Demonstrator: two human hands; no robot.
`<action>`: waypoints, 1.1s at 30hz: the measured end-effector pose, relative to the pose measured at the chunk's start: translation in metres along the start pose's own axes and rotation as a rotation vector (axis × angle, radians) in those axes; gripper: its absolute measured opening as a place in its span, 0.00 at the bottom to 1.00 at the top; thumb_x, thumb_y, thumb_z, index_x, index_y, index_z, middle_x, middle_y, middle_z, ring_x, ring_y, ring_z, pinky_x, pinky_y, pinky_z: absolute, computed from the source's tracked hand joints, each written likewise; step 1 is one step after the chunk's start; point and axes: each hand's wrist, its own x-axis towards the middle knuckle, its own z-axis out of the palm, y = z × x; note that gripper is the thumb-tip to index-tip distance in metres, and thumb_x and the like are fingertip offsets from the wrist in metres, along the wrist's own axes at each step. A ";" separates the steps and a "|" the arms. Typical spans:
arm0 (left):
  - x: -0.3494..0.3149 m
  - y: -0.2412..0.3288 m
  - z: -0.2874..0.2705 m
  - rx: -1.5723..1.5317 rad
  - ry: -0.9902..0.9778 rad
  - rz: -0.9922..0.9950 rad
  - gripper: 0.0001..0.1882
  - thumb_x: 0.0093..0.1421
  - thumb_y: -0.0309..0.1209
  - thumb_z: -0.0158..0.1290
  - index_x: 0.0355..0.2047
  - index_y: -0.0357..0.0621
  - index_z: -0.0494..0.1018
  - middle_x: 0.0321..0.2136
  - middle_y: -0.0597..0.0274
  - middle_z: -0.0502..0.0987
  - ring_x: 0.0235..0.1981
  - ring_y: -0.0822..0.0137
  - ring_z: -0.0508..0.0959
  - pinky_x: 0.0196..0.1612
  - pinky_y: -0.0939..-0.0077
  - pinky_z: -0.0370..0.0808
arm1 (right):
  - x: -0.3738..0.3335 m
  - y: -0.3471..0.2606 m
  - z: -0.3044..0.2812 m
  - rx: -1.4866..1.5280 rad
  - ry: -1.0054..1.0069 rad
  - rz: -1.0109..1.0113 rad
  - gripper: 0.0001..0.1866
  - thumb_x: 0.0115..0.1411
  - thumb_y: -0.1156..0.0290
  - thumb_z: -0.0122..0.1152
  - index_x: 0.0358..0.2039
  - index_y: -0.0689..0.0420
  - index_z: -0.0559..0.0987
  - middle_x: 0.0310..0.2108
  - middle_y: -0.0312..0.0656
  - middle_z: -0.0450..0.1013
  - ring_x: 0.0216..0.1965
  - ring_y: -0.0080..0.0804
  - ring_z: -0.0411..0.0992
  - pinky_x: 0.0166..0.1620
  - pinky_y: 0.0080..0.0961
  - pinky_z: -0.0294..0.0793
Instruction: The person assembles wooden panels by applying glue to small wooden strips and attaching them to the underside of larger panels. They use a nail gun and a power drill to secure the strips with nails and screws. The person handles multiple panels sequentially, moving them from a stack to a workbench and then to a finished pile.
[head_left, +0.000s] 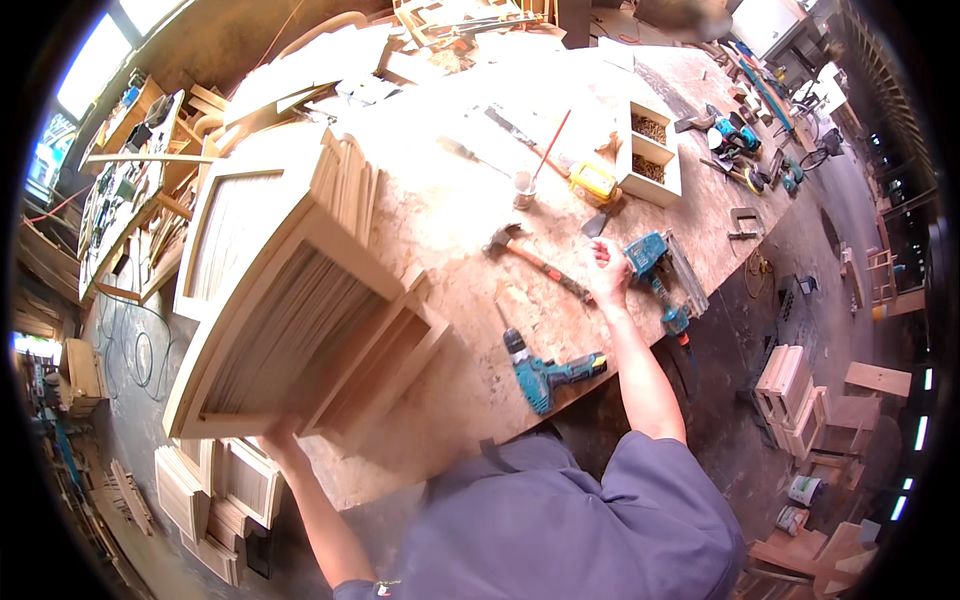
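Note:
My left hand (pixel 284 443), partly blurred, grips the lower edge of a pale wooden frame piece (pixel 290 325) with a grooved panel and a box-like side. That piece is tilted at the workbench's left edge. Over the bench's right part, my right hand (pixel 608 272) has its fingers curled closed; whatever is in them, if anything, does not show. Right beside it lies a teal nail gun (pixel 650 255). A hammer (pixel 540 263) rests just left of that hand, with its handle toward the wrist. Closer to my body lies a teal cordless drill (pixel 545 375).
The wooden workbench (pixel 440 390) carries a two-compartment box (pixel 650 155) of small fasteners, a yellow tape measure (pixel 594 184), a cup (pixel 524 190) and a C-clamp (pixel 745 224). More wooden frames (pixel 215 495) stand below at left. Stacked wooden pieces (pixel 790 395) sit at right.

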 end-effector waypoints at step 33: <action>-0.156 0.169 0.277 0.191 -0.644 0.101 0.05 0.57 0.16 0.55 0.33 0.39 0.75 0.32 0.61 0.78 0.36 0.70 0.78 0.42 0.77 0.74 | 0.166 -0.051 -0.052 1.172 -0.705 0.321 0.22 0.66 0.60 0.60 0.54 0.60 0.74 0.42 0.47 0.76 0.41 0.35 0.74 0.36 0.24 0.76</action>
